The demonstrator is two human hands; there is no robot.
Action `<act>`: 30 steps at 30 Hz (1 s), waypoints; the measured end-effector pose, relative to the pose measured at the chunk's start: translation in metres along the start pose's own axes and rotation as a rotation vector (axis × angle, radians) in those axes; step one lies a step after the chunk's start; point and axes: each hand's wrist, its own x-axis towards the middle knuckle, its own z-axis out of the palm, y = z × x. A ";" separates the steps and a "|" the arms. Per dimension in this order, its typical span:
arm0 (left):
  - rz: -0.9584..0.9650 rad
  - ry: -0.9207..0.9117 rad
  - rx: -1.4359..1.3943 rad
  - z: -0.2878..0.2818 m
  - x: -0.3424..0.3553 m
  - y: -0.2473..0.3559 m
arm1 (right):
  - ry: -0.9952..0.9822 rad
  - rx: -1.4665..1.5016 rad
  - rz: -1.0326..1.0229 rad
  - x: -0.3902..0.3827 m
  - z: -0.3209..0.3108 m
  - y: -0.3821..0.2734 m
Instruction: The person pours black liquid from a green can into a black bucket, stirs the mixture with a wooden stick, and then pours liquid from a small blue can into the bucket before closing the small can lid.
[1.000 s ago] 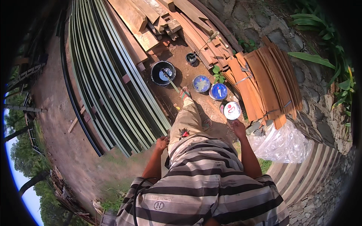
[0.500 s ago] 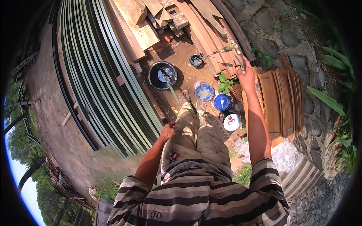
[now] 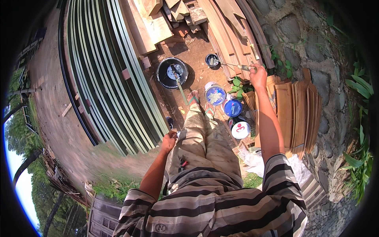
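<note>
My right hand (image 3: 258, 76) reaches forward with its fingers closed round the end of a light-coloured handle (image 3: 244, 68). A thin shaft runs from that handle to a small dark pot (image 3: 212, 60); the tool's head is not clear. Low beside my left thigh, my left hand (image 3: 169, 141) is curled closed, with a small pale bit showing at its fingers that I cannot make out. Before my feet stands a black bucket (image 3: 160, 75) with pale stuff inside and a long stick (image 3: 180, 87) leaning out of it.
Several tubs stand right of my feet: an opened blue-rimmed one (image 3: 215, 96), a blue-lidded one (image 3: 233, 107) and a white-lidded one (image 3: 241, 129). Long green-grey lengths (image 3: 114, 79) lie at left. Planks (image 3: 221, 35), stacked brown boards (image 3: 296, 106) and a stone wall (image 3: 290, 29) border the right.
My right hand has closed on the handle, which has swung toward me. My left hand has shifted slightly left and lower. The whole view has moved a little.
</note>
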 end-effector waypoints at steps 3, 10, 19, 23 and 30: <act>-0.017 0.020 -0.038 0.004 -0.007 0.000 | 0.064 0.059 0.034 -0.023 0.003 0.003; 0.059 0.023 0.108 0.053 -0.003 -0.019 | 0.043 0.076 -0.030 -0.032 0.018 0.021; 0.060 0.048 0.125 0.067 -0.031 -0.004 | 0.077 0.258 0.253 -0.116 -0.021 0.040; 0.049 0.033 0.157 0.073 -0.048 -0.030 | -0.151 0.146 0.245 -0.220 -0.005 0.082; 0.074 -0.050 0.138 0.104 -0.056 -0.055 | -0.748 0.045 0.307 -0.382 0.008 0.162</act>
